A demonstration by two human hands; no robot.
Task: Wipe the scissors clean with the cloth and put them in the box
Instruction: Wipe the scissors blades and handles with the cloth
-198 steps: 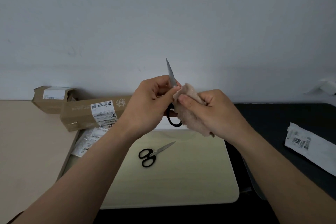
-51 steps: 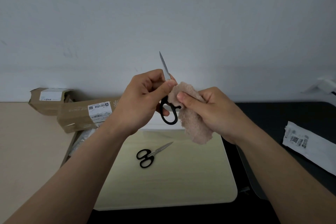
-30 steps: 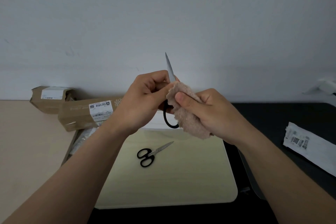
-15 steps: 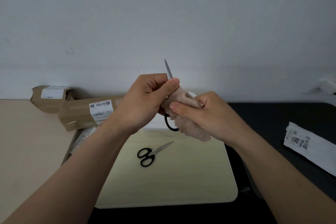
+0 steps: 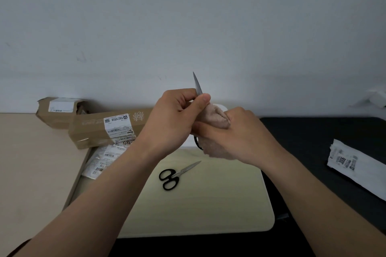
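A plain grey-white wall (image 5: 188, 16) fills the upper half of the frame. Below it, a smooth beige tabletop (image 5: 31, 162) lies at the left and a matt black surface (image 5: 313, 131) at the right. Between them sits a pale yellowish board (image 5: 198, 204) with rounded corners.

At the left stand a long cardboard box (image 5: 89, 131) and a shorter cardboard box (image 5: 56, 115) behind it, both brown with white printed labels. Crinkled clear packets (image 5: 104, 158) with barcode labels lie below them. A white printed bag (image 5: 355, 165) lies flat at the right. A second pair of scissors (image 5: 177, 174), with black loops and closed steel blades, rests on the board.

In the centre, above the board's far end, the left hand (image 5: 169, 123) grasps the held scissors (image 5: 197, 83). Its fingers are curled and its thumb presses at the base of the thin blade, which points up. The right hand (image 5: 236, 137) clutches the fuzzy beige cloth (image 5: 215, 116), bunched round the lower part of those scissors. A white rounded thing (image 5: 222, 107) shows behind the hands, mostly hidden.

Against half a second ago, the cloth covers more of the black handle, leaving only a sliver of loop. The right thumb now reaches under the left hand. The scissors on the board lie where they were.
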